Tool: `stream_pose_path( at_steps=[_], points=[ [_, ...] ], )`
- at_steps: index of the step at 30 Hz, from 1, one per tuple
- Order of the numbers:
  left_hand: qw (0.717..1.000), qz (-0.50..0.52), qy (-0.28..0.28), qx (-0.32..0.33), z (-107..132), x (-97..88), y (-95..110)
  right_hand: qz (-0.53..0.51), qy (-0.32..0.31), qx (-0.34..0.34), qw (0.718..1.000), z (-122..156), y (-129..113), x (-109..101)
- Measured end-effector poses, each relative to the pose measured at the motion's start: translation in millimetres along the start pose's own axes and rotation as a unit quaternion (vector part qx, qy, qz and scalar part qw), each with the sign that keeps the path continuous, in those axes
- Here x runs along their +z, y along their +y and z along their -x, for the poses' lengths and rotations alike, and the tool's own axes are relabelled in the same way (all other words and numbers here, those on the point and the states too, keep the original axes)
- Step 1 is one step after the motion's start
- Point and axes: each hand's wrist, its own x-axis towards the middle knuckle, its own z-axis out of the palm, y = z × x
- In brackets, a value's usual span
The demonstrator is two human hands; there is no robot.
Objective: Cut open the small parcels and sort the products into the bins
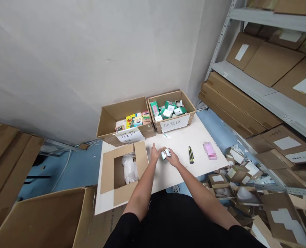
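Note:
My left hand (155, 153) and my right hand (172, 157) meet over the white table (183, 144), both closed round a small white and green box (165, 153). An open cardboard box (123, 172) with white packing paper inside lies just left of my left hand. A yellow and black utility knife (191, 155) rests on the table right of my right hand.
Two labelled open cartons stand at the table's far edge: the left carton (122, 120) holds colourful boxes, the right carton (172, 108) holds green and white boxes. A pink object (210, 151) lies near the table's right edge. Opened boxes litter the floor (245, 186) at right. Shelves (266, 89) carry flat cartons.

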Motion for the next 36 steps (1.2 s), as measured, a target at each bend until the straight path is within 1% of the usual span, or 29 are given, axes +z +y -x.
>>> stream_pose_path(
  at_steps=[1, 2, 3, 4, 6, 8, 11, 13, 15, 18, 21, 24, 26, 27, 30, 32, 34, 36],
  points=[
    [0.999, 0.004, 0.031, -0.01, 3.8, 3.4, -0.5, 0.014, 0.003, 0.0, 1.0, 0.0, -1.5, -0.2],
    [0.999, 0.011, 0.05, -0.005, 7.9, 6.3, -1.1, 0.027, 0.006, 0.0, 1.0, -0.4, -2.8, -0.9],
    [0.998, 0.02, 0.05, 0.013, 12.3, 8.8, -2.1, 0.039, 0.009, 0.002, 0.999, -1.0, -3.8, -1.9],
    [0.998, 0.03, 0.038, 0.036, 16.7, 10.7, -3.5, 0.049, 0.012, 0.006, 0.999, -1.7, -4.5, -3.2],
    [0.996, 0.052, -0.005, 0.078, 25.0, 13.5, -7.0, 0.055, 0.016, 0.016, 0.998, -2.7, -4.5, -6.4],
    [0.991, 0.075, -0.041, 0.106, 31.2, 15.1, -11.4, 0.045, 0.023, 0.01, 0.999, -2.3, -2.5, -9.6],
    [0.985, 0.114, -0.068, 0.108, 34.2, 15.3, -17.9, 0.035, 0.044, -0.037, 0.998, 1.1, 2.5, -13.2],
    [0.983, 0.137, -0.079, 0.098, 32.5, 14.0, -21.7, 0.043, 0.049, -0.052, 0.996, 3.7, 4.3, -14.5],
    [0.981, 0.148, -0.085, 0.093, 29.5, 12.3, -25.5, 0.061, 0.043, -0.038, 0.997, 5.0, 3.0, -14.8],
    [0.979, 0.153, -0.093, 0.095, 26.6, 10.7, -31.9, 0.111, 0.025, -0.004, 0.993, 3.3, -5.6, -13.1],
    [0.974, 0.134, -0.129, 0.128, 27.9, 11.9, -39.4, 0.164, -0.006, 0.022, 0.986, -1.7, -19.9, -9.4],
    [0.968, 0.091, -0.165, 0.163, 31.1, 15.1, -45.9, 0.196, -0.033, 0.064, 0.978, -8.4, -35.8, -6.5],
    [0.968, 0.083, -0.172, 0.162, 32.9, 16.6, -48.2, 0.209, -0.035, 0.082, 0.974, -12.2, -44.7, -6.4],
    [0.969, 0.087, -0.172, 0.154, 33.6, 16.9, -48.7, 0.211, -0.032, 0.081, 0.974, -13.3, -48.1, -6.7],
    [0.974, 0.093, -0.168, 0.12, 35.9, 16.2, -48.4, 0.198, -0.014, 0.042, 0.979, -12.0, -53.1, -8.5],
    [0.977, 0.079, -0.163, 0.11, 38.2, 15.2, -47.3, 0.172, 0.005, 0.012, 0.985, -7.9, -53.8, -10.5],
    [0.98, 0.059, -0.159, 0.107, 41.0, 14.4, -45.1, 0.121, 0.039, -0.01, 0.992, -4.0, -55.8, -15.7],
    [0.983, 0.043, -0.152, 0.096, 44.4, 13.5, -41.5, 0.043, 0.071, -0.044, 0.996, -2.8, -63.2, -27.6]
  ],
)
